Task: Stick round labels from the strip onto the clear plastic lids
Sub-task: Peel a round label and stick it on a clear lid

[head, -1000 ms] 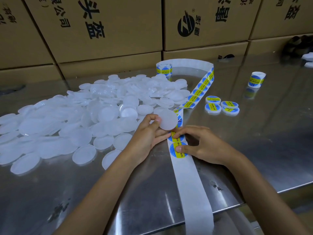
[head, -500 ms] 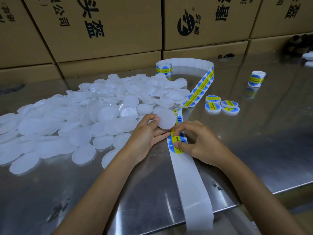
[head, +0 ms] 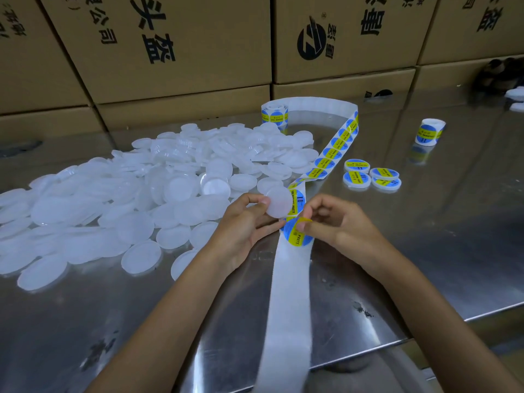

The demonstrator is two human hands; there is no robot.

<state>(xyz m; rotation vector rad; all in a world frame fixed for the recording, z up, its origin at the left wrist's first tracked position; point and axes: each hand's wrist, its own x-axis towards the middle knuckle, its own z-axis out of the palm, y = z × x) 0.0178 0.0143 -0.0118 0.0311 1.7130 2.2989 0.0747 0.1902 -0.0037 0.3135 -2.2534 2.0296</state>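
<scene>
Steel table (head: 425, 251) w/ cardboard boxes (head: 175, 41) stacked along the back. Big heap of clear plastic lids (head: 136, 199) spread over the left half, reaching right up to the left hand. Label strip (head: 329, 157) runs from a roll (head: 274, 114) at the back, loops right, comes down btwn the hands; bare white backing (head: 289, 307) trails off the near table edge. Three labelled lids (head: 371, 177) sit in a cluster right of the strip, touching each other. A 2nd roll (head: 429, 132) stands well apart, far right.

Left hand (head: 243, 225): fingers curled, thumb + fingertips pinch one clear lid (head: 279, 202) by its edge, held above the strip, face toward cam. Right hand (head: 337, 222): thumb + index pinch the top edge of a blue/yellow round label (head: 296, 236), that edge lifted and curled off the backing; rest of label seems still on the strip. Other fingers loosely curled.

Both forearms come in from the bottom, converging at the strip; hands just beside each other, not clearly touching.
</scene>
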